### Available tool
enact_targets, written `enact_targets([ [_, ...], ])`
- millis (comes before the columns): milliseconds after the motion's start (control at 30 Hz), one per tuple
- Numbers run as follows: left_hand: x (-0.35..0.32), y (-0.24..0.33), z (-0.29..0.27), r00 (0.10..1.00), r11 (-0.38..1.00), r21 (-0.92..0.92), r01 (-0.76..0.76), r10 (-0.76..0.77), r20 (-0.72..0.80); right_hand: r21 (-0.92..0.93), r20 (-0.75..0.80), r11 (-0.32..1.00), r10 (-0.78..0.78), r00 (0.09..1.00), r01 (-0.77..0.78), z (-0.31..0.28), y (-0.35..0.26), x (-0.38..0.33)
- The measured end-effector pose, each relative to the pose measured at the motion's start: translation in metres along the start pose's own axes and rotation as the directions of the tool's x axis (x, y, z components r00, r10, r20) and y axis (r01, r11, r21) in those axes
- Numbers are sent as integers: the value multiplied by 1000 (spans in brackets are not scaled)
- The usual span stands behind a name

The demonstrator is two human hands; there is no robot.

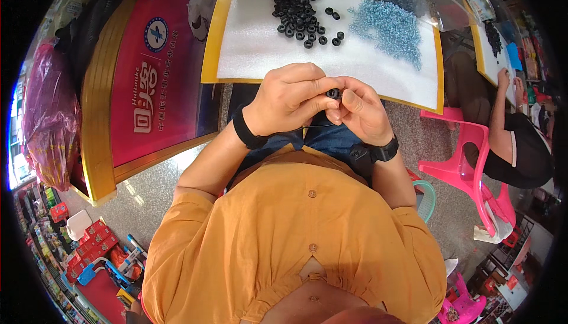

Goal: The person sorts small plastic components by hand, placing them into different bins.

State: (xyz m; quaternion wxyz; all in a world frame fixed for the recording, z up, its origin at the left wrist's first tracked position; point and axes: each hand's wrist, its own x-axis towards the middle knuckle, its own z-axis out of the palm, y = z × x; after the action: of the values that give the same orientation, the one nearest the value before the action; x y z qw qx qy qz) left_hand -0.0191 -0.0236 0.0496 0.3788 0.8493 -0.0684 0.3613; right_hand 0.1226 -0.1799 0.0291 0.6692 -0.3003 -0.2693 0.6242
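Together, hands [290, 98] [365, 111] at black ring [333, 93].

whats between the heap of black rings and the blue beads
A few loose black rings lie between the black heap and the blue beads, with bare white mat around them; the head view shows it.

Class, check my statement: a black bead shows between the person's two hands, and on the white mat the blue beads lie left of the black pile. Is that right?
"Left" is wrong: the head view shows the blue beads right of the black pile on the white mat. The black bead does show between the left hand and right hand.
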Motion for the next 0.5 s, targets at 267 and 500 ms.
enact_targets([
  [267,-4,-5,-2,1000,992,-124,27,-25,16,7,-3,1000,-11,1000,11,7,3,2],
  [500,-2,-6,-2,996,983,-161,85,-78,49,114,31,993,-5,1000,1,1,5,5],
])
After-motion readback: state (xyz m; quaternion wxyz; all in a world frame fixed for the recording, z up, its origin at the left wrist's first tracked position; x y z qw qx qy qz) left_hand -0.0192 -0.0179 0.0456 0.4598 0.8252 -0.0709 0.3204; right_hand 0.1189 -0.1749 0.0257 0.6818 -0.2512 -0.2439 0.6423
